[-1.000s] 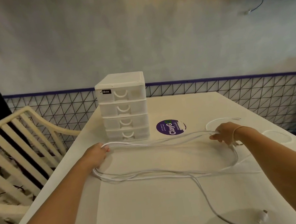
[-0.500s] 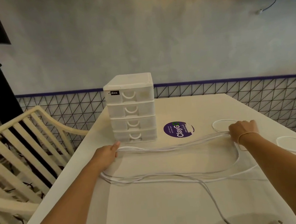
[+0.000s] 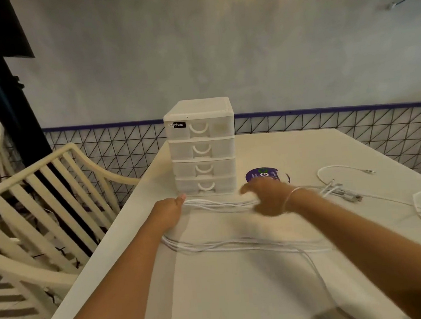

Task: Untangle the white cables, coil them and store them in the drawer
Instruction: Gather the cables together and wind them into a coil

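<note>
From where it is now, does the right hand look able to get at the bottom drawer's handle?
Probably yes. The right hand hovers just right of the drawer unit, and the bottom drawer's handle faces the person with nothing in front of it. The cable loops lie lower on the table; the blurred hand's grip is unclear.

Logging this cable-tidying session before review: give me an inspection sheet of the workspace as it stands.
Surface: white table, lit unevenly.
Job's things: white cable bundle in long loose loops, not yet coiled tight; drawer unit with four drawers, all closed.
Clutter: purple round sticker beside the unit.
Grippers: left hand grips the loops' left end; right hand blurred, grip unclear.
Cables: loose white cables with connectors lie right of the hands.
Surroundings: cream slatted chair at left; grey wall behind.
</note>
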